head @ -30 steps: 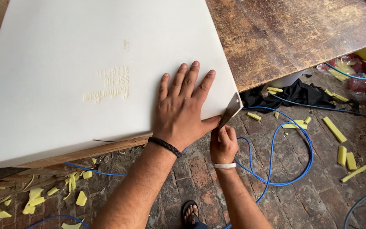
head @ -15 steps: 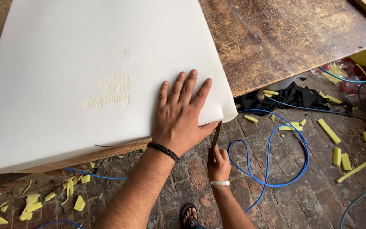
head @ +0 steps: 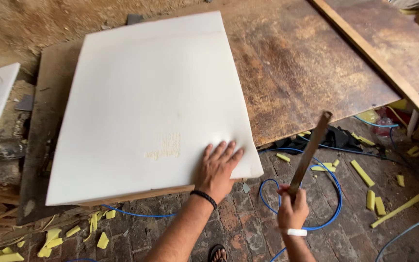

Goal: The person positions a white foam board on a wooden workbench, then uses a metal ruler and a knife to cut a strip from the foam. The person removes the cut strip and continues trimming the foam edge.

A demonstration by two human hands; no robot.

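white foam slab [head: 141,97], brown stained table [head: 311,63], blue cable [head: 326,194], yellow foam scraps [head: 364,172]

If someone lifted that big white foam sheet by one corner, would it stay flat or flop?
The white foam sheet would probably sag, since it looks like soft cushion foam. It seems light for its size: the left hand alone pins it flat on the wooden table. Pushed, it would likely slide rather than tip, lying flat. The right hand holds a long blade clear of it.

A worn wooden table [head: 316,63] stands over a brick floor [head: 248,228] strewn with yellow scraps [head: 362,173].
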